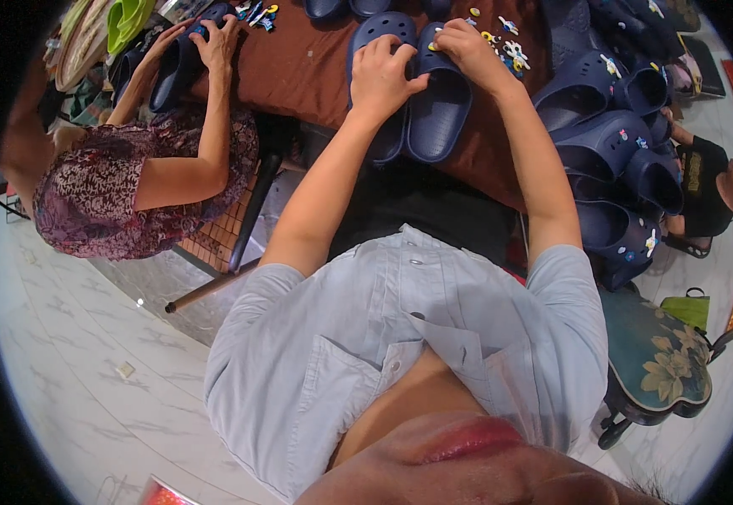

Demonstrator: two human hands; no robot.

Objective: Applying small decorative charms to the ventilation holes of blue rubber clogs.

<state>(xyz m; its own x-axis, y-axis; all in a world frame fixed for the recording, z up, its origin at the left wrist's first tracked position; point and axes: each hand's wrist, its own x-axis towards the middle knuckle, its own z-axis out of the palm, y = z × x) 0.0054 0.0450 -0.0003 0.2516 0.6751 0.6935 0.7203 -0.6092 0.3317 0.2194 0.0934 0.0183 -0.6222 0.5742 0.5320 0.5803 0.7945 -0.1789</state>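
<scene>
A pair of navy clogs with holes in their tops lies side by side before me. My left hand (pixel 383 77) rests on the upper of the left clog (pixel 377 25), its fingers apart and thumb stretched toward the right clog (pixel 439 118). My right hand (pixel 469 55) is closed at the top of that right clog, thumb and fingertips pinching a small pale yellow shoe charm (pixel 432 46) against it. Much of the charm is hidden by the fingers. Loose colourful charms (pixel 514 55) lie on the brown cloth (pixel 295 76) just right of my right hand.
Many navy clogs (pixel 594 139) pile up at right, some with charms on. At left a co-worker's hands (pixel 215 46) touch another navy clog (pixel 177 71), near more charms (pixel 257 15). A person in black (pixel 707 189) sits far right. A flowered stool (pixel 657 362) stands behind, right.
</scene>
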